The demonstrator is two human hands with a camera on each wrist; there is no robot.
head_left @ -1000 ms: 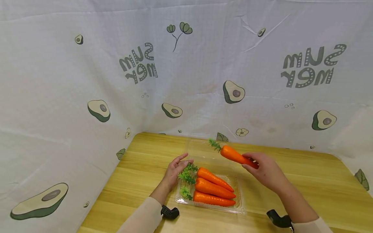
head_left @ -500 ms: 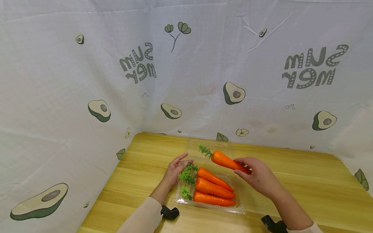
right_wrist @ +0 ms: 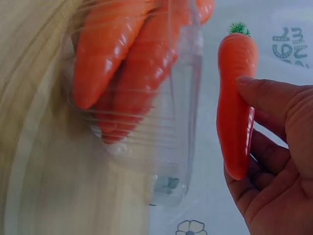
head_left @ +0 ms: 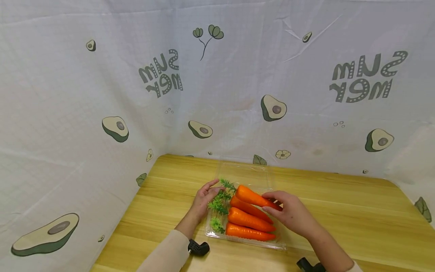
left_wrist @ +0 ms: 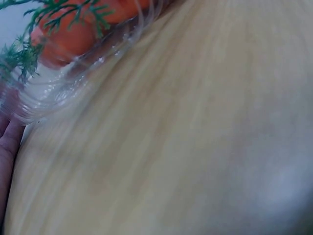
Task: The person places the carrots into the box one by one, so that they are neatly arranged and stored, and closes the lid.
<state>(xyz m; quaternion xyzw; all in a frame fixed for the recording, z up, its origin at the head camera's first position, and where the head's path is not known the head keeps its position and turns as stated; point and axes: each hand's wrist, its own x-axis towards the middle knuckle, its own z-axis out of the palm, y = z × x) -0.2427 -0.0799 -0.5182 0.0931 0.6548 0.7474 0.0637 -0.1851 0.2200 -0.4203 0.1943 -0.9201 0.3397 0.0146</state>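
My right hand [head_left: 290, 213] pinches an orange carrot [head_left: 253, 197] with a leafy green top near its pointed end, thumb on one side and fingers on the other. It slants over the far side of a clear plastic box [head_left: 280, 246], overlapping the rearmost carrot in the head view. Inside lie three more carrots [head_left: 249, 232], side by side, green tops to the left. In the right wrist view the held carrot [right_wrist: 237, 107] is beside the box wall. Fingers extended, my left hand [head_left: 203, 200] rests at the box's left rim by the leaves.
The box's clear lid [head_left: 242, 173] lies folded back behind it. Box and lid are on a wooden table [head_left: 340, 211]. A white cloth [head_left: 231, 83] printed with avocados hangs around the back and sides. Black wrist cameras [head_left: 198, 248] sit on both wrists.
The right hand has carried its carrot left and toward the person, from over the lid to above the box's far side. The left hand and the other carrots have stayed put.
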